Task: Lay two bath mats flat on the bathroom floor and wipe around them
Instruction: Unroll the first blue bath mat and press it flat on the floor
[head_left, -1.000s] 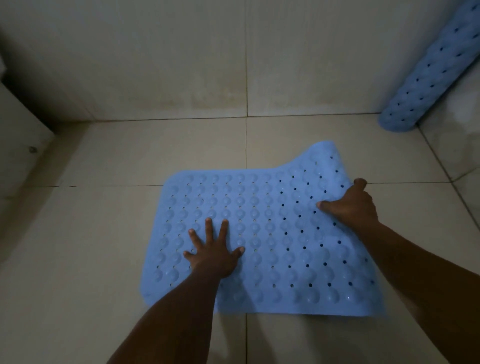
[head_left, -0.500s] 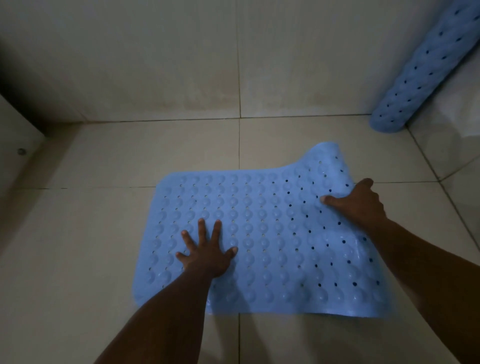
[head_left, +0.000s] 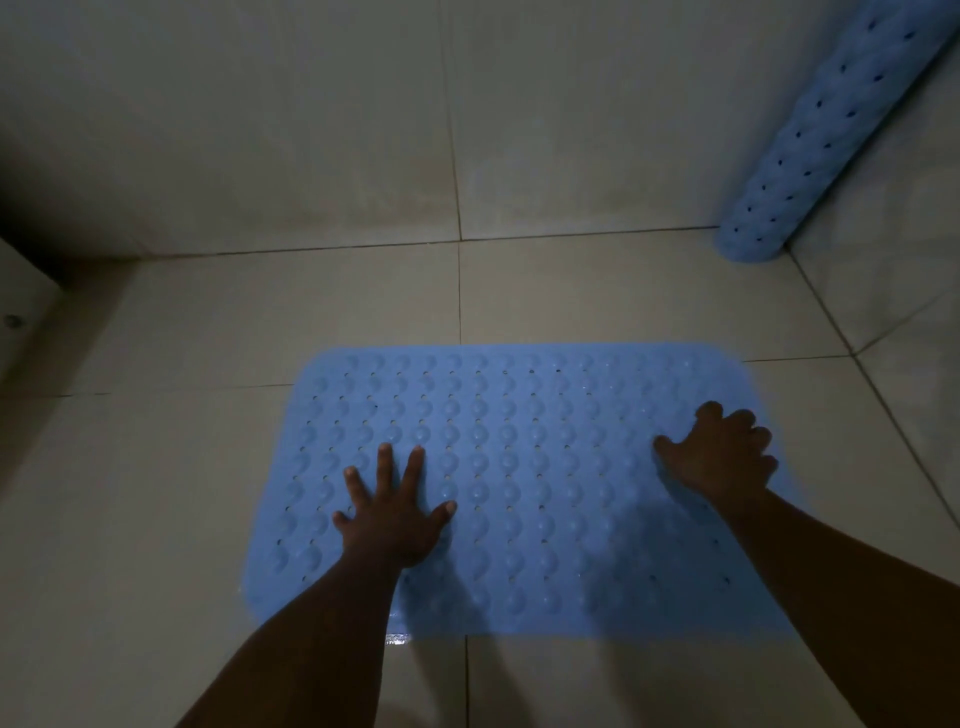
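Mat (head_left: 519, 467) lies flat under both spread hands (head_left: 395, 519).

Pale tiled floor (head_left: 597, 291); flat blue mat (head_left: 519, 467) on it; rolled mat (head_left: 831, 130) in corner

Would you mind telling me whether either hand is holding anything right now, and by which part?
Nothing is gripped. The left hand presses flat on the blue bath mat; the right hand rests with curled fingers on its right side.
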